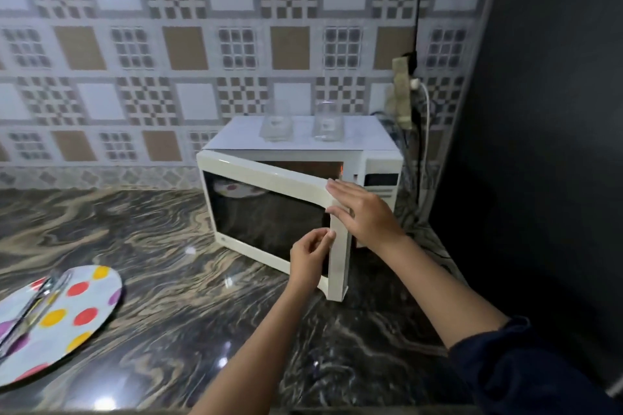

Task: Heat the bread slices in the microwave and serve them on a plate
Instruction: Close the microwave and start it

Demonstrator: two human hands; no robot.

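A white microwave (381, 158) stands on the marble counter against the tiled wall. Its door (269, 178) hangs partly ajar, hinged at the left. My right hand (364, 209) lies flat with fingers spread on the door's right edge. My left hand (312, 254) is loosely curled at that edge lower down, its fingertips touching the door. Through the dark door window a dotted plate (236, 190) shows dimly inside; I cannot make out bread slices. A second polka-dot plate (84, 307) sits at the counter's near left with metal tongs (33, 307) lying across it.
Two clear glasses (276, 123) (327, 125) stand on top of the microwave. A power strip (403, 91) with cables hangs on the wall behind it. A dark wall (539, 145) closes off the right side. The marble counter (168, 263) stretches left.
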